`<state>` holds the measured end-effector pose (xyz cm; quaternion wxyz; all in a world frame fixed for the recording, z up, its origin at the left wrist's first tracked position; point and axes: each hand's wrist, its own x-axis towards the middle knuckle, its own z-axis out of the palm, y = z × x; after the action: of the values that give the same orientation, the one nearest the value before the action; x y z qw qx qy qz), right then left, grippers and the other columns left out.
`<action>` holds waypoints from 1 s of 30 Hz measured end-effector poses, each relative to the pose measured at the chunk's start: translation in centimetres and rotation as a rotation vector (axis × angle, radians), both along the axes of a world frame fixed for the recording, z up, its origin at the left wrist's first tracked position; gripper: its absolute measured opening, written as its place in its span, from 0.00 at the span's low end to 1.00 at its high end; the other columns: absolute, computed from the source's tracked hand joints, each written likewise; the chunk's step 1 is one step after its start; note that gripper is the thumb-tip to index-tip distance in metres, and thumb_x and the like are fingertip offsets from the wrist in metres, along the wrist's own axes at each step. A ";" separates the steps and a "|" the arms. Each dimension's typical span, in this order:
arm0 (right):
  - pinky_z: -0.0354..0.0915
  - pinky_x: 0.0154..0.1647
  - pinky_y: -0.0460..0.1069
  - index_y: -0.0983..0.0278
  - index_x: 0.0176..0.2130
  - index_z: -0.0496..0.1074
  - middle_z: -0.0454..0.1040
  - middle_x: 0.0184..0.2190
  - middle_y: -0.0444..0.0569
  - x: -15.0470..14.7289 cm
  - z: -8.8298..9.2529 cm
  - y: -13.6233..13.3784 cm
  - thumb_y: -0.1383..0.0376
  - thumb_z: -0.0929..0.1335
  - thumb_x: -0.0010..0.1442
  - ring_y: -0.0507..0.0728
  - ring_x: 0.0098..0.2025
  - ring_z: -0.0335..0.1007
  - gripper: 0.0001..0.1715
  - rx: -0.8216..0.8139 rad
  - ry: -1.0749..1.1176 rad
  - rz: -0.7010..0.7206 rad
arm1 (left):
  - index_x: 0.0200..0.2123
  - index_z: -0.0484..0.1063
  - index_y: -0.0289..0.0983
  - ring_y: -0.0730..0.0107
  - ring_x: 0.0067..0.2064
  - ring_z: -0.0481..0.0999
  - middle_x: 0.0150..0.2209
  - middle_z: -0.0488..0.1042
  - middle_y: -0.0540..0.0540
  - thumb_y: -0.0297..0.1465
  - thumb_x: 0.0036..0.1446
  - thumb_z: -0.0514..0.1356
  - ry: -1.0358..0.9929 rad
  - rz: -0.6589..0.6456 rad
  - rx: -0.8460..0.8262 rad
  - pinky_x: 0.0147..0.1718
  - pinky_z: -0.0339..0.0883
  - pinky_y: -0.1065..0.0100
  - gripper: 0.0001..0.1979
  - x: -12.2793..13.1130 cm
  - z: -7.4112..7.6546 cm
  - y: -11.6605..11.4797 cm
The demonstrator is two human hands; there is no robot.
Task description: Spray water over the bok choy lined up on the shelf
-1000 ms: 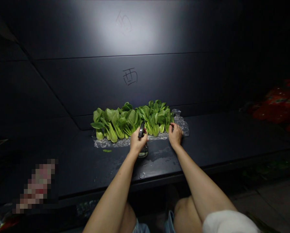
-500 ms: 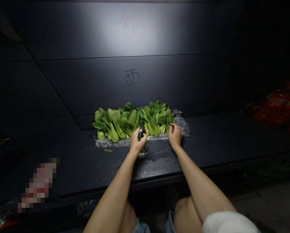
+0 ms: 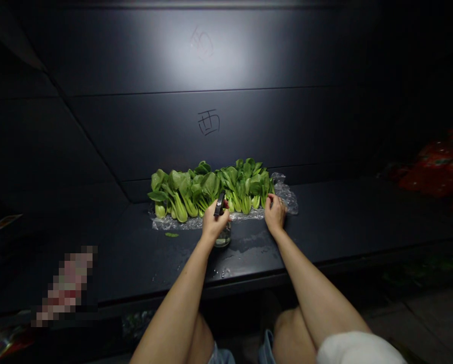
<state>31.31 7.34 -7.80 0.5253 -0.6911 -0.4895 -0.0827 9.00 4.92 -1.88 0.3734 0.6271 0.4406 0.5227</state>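
Dark bench (image 3: 343,217), wet patch (image 3: 249,247) at approx. 12 o'clock from the near edge. Bok choy row (image 3: 211,189) lies on bubble wrap (image 3: 285,198), all in line; wetness of leaves can't tell. L hand (image 3: 213,226) closed on upright spray bottle (image 3: 223,236). R hand (image 3: 274,213) curled on wrap at row's 3 o'clock end, grip unclear.

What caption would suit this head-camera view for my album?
Left hand holds a spray bottle while the right hand rests on bubble wrap beside a row of bok choy.
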 end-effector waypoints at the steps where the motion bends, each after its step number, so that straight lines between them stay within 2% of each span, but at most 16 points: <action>1: 0.59 0.49 0.55 0.67 0.46 0.73 0.76 0.45 0.59 -0.1 0.0 0.0 0.63 0.58 0.65 0.62 0.47 0.69 0.19 -0.001 0.001 0.000 | 0.35 0.71 0.37 0.70 0.24 0.77 0.28 0.75 0.52 0.29 0.47 0.59 -0.017 0.015 -0.007 0.27 0.69 0.71 0.10 -0.2 0.1 0.0; 11: 0.60 0.51 0.56 0.65 0.46 0.73 0.76 0.44 0.59 -0.4 -0.1 0.3 0.62 0.58 0.64 0.62 0.47 0.69 0.19 0.047 0.002 0.003 | 0.36 0.71 0.36 0.72 0.23 0.76 0.32 0.76 0.49 0.27 0.44 0.60 -0.114 0.115 -0.035 0.24 0.69 0.72 0.12 -1.5 1.5 -0.4; 18: 0.61 0.52 0.56 0.66 0.46 0.73 0.75 0.46 0.60 -0.4 0.1 0.1 0.64 0.59 0.63 0.62 0.50 0.68 0.19 0.082 -0.006 -0.013 | 0.34 0.71 0.36 0.71 0.23 0.77 0.29 0.74 0.51 0.29 0.45 0.60 -0.087 0.186 -0.044 0.24 0.70 0.71 0.09 -2.9 0.9 0.0; 23: 0.61 0.53 0.57 0.66 0.46 0.73 0.75 0.46 0.60 -1.1 0.6 0.0 0.64 0.58 0.63 0.62 0.50 0.68 0.19 0.133 -0.020 -0.014 | 0.37 0.72 0.37 0.72 0.24 0.77 0.33 0.76 0.50 0.28 0.45 0.60 -0.083 0.182 -0.004 0.25 0.70 0.71 0.12 -4.1 0.5 0.1; 26: 0.61 0.53 0.57 0.66 0.46 0.73 0.75 0.47 0.59 -1.7 0.8 0.0 0.64 0.58 0.63 0.62 0.50 0.68 0.19 0.145 -0.023 -0.001 | 0.37 0.72 0.37 0.72 0.23 0.77 0.35 0.76 0.49 0.28 0.45 0.59 -0.076 0.200 0.000 0.25 0.70 0.71 0.13 -4.6 0.6 0.0; 30: 0.60 0.54 0.57 0.65 0.46 0.73 0.75 0.47 0.58 -2.7 1.1 0.1 0.65 0.58 0.63 0.62 0.52 0.67 0.18 0.148 -0.019 0.020 | 0.34 0.71 0.37 0.71 0.22 0.76 0.31 0.75 0.50 0.28 0.45 0.59 -0.087 0.248 -0.026 0.24 0.70 0.71 0.10 -5.1 0.9 0.0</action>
<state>28.59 7.41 -6.70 0.5712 -0.6446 -0.4939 -0.1197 3.94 4.93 -1.00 0.3325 0.5397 0.5050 0.5858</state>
